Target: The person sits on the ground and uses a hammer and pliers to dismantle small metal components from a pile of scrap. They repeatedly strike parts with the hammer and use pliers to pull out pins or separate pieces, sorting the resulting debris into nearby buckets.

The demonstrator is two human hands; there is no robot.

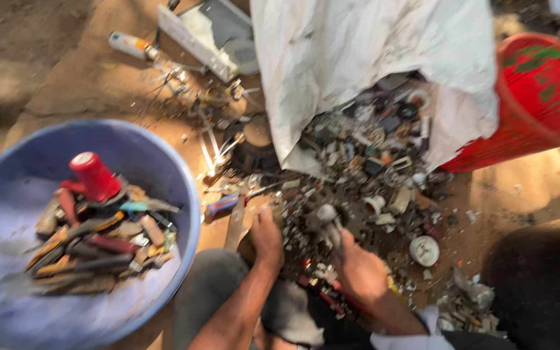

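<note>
**Picking through the scrap**

Our left hand (266,238) presses down on the near edge of the scrap pile (358,175). We cannot tell if it grips anything. Our right hand (358,272) is closed around a grey metal piece (326,217), lifted just above the pile. We should hold it tight and watch for sharp bits. The blue bowl (176,188) sits left.

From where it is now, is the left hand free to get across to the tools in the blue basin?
Probably yes. The left hand rests at the edge of the scrap pile, apparently empty though blurred. The blue basin sits just to its left with an open top, and the tools lie uncovered; nothing stands between.
</note>
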